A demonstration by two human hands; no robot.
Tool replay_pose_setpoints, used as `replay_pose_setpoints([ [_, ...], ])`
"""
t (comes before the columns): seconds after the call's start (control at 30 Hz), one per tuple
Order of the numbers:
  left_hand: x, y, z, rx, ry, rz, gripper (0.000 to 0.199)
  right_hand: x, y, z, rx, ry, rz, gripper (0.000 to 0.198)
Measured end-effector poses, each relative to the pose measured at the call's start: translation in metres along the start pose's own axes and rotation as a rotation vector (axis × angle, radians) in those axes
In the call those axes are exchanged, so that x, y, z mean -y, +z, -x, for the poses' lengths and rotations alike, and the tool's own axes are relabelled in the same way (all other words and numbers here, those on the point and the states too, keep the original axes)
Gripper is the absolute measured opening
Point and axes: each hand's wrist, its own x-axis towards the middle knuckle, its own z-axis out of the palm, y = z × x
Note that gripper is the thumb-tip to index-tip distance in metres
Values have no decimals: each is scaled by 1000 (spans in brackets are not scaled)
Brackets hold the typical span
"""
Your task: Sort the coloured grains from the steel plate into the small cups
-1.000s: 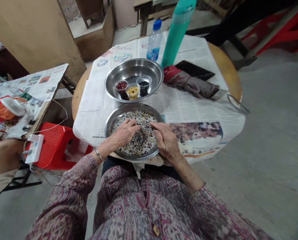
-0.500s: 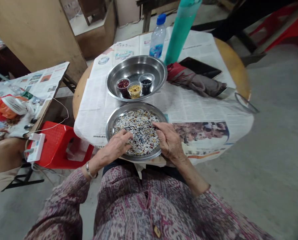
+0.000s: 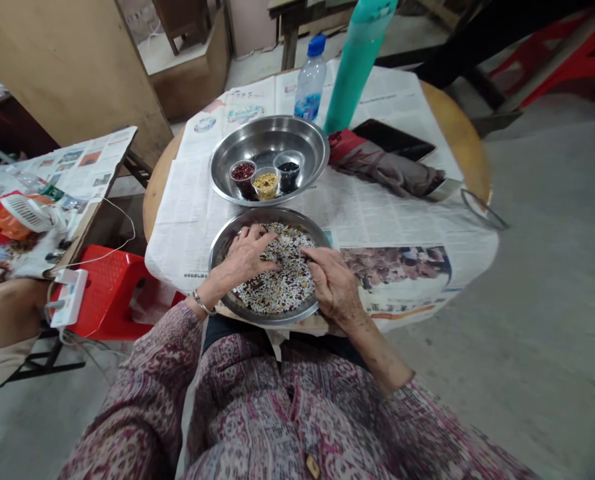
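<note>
A shallow steel basin [image 3: 220,235] at the table's near edge holds mixed grains and beans [image 3: 290,270], white with black, yellow and dark red bits. My left hand [image 3: 248,256] lies over the left part of the mix, fingers spread and touching it. At the right rim, my right hand [image 3: 334,283] is curled, thumb and forefinger close together above the grains; whatever they pinch is hidden. Just behind, a larger steel basin [image 3: 227,143] contains clear cups of red beans [image 3: 243,172], yellow kernels [image 3: 265,181] and black beans [image 3: 290,170].
Newspaper [image 3: 177,220] covers the round table. A water bottle [image 3: 310,80], a tall green bottle [image 3: 360,67], a folded umbrella [image 3: 384,163] and a dark phone [image 3: 394,139] stand or lie behind. A red stool [image 3: 107,293] with a power strip [image 3: 70,298] is at left, beside another person's arm [image 3: 12,310].
My left hand has moved up and across the grains, its fingers now spreading out from a curled pose. My right hand stays at the basin's right side.
</note>
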Motion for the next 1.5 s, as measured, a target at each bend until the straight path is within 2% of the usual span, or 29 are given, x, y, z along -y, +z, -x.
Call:
replay_pose_setpoints([
  [0.1,-2,-5,18,75,46,48,19,0,0,0,10,11,3,38],
  [0.2,-2,-13,46,67,68,48,16,0,-1,0,10,10,7,37],
  [0.37,16,-10,72,-252,39,113,18,-2,0,2,0,-3,-6,37],
  [0.47,26,5,68,-416,-24,139,24,-4,1,3,-2,-2,1,36],
  [0.6,34,13,58,-536,-107,85,36,-7,2,5,-5,-15,26,33],
  [0.7,46,8,51,-556,-210,76,47,-4,-1,4,46,-52,116,30],
  [0.77,57,7,47,-528,-264,149,48,0,-5,2,104,-97,250,27],
  [0.87,71,12,41,-475,-287,342,38,10,-11,-9,187,-179,435,24],
  [1.0,74,22,40,-516,-280,474,42,19,-11,-31,318,-260,501,26],
  [1.17,71,24,46,-549,-244,609,53,21,7,-42,446,-136,631,36],
  [1.27,70,25,47,-569,-212,641,49,27,22,-33,517,-85,494,34],
  [1.37,70,28,46,-608,-228,698,43,37,37,-26,579,-54,271,18],
  [1.5,69,31,46,-659,-247,773,39,53,54,-32,650,23,32,24],
])
